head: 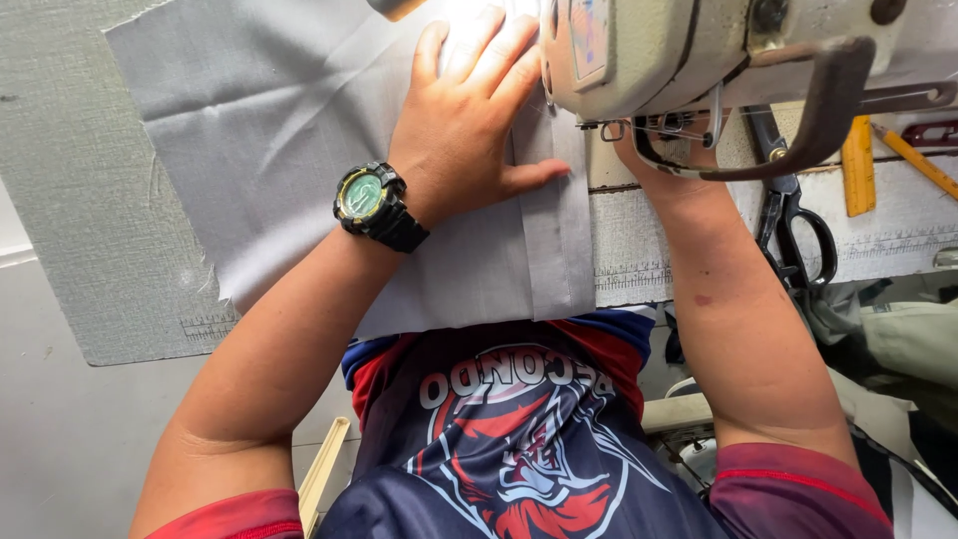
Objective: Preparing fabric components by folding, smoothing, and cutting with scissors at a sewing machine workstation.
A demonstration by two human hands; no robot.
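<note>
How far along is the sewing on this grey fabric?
Done, by the look of it: the grey fabric's right edge is folded into a hem strip. In hand: the left hand presses the cloth flat beside the fold, feeding it under the sewing machine head; the right hand is hidden behind the machine. Left: no stitching shows on the near strip, so most of the seam seems unsewn.

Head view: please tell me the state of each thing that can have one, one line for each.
Grey fabric: spread flat, right edge folded over.
Left hand: open, pressing flat on the fabric.
Right hand: hidden behind the sewing machine.
Scissors: lying on the table, blades hidden.
Wristwatch: strapped on the left wrist.
</note>
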